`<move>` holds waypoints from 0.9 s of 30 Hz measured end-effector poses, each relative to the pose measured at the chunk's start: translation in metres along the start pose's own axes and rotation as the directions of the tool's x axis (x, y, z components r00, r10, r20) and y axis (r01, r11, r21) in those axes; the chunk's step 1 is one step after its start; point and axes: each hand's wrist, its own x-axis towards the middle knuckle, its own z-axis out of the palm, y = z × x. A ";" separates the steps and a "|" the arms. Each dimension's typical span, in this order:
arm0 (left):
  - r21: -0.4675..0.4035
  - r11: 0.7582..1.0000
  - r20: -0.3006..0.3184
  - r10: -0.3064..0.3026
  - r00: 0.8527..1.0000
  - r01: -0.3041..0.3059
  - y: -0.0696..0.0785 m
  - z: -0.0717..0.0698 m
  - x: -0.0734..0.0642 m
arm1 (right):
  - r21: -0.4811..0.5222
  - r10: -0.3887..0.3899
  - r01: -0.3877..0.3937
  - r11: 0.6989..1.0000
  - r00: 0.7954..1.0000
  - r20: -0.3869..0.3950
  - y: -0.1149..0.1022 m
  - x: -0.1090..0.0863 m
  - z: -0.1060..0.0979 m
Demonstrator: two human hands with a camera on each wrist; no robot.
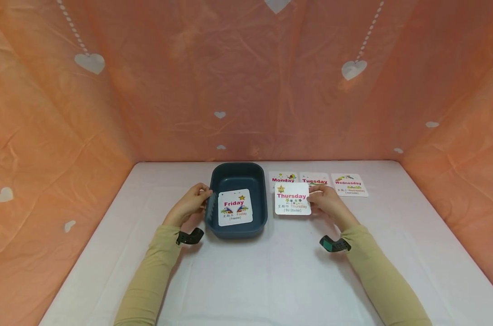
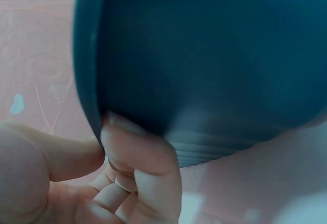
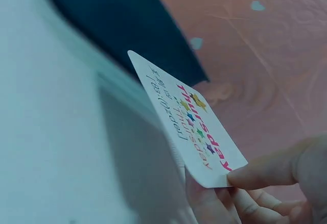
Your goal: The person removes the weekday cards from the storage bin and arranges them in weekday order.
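My left hand [image 1: 190,204] pinches the left rim of a dark blue plastic bin [image 1: 237,232]; the left wrist view shows thumb and index finger on either side of that rim. Inside the bin lies a white Friday card [image 1: 235,207], face up. Between thumb and fingers, my right hand [image 1: 330,204] holds the Thursday card [image 1: 292,199] by its right edge, raised above the table to the right of the bin. Behind it, partly covered, are the Monday card [image 1: 283,175] and the Tuesday card [image 1: 314,177]. The Wednesday card [image 1: 350,185] lies just beyond my right hand.
A white cloth covers the table [image 1: 246,280]. Orange sheeting [image 1: 250,81] with white hearts rises at the back and both sides. The Monday, Tuesday and Wednesday cards form a row near the back edge, right of the bin.
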 end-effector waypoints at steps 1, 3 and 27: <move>0.003 1.000 -0.002 -0.001 1.000 0.001 0.000 0.000 0.000 | 0.006 0.007 -0.007 1.000 1.000 0.007 0.001 0.000 0.002; -0.001 1.000 0.000 0.003 1.000 -0.003 0.000 0.000 0.000 | 0.019 0.019 -0.019 1.000 1.000 0.013 0.004 0.000 0.005; -0.011 0.999 0.009 0.033 0.999 -0.032 -0.002 0.000 0.000 | 0.060 -0.001 -0.001 0.998 1.000 0.021 0.024 0.004 0.017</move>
